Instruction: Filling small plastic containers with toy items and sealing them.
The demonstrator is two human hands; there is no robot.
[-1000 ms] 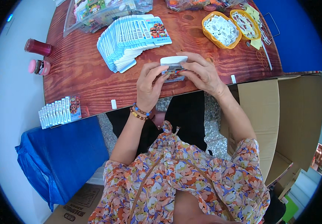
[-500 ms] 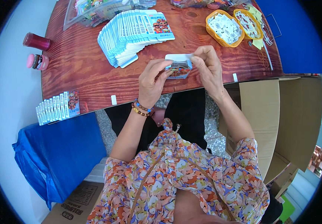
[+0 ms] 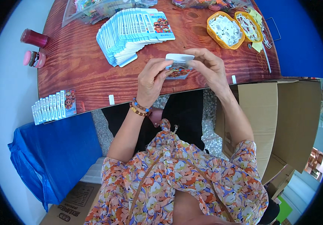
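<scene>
A small blue-and-white printed carton point(image 3: 178, 74) is held over the near edge of the table, its top open and a white flap standing up at the far side. My left hand point(image 3: 151, 78) grips the carton's left side between thumb and fingers. At the flap's right end is my right hand point(image 3: 209, 70), thumb and forefinger closed on it. What lies inside the carton is too dark to make out. Beyond the hands lies a fanned pile of flat blue-and-white cartons point(image 3: 131, 35). A row of similar filled-looking cartons point(image 3: 54, 107) leans at the table's left front corner.
Two yellow baskets point(image 3: 209, 33) with white labels and small pieces stand at the far right. Clear plastic bins point(image 3: 71, 17) line the far edge. A dark red jar point(image 3: 34, 38) and a pink-lidded jar point(image 3: 38, 59) are at the left. An open cardboard box point(image 3: 259, 123) sits at the lower right.
The carton's white flap has tilted toward me, and my right fingers have shifted slightly behind and along it. My left hand keeps its hold on the carton. The whole view has shifted slightly.
</scene>
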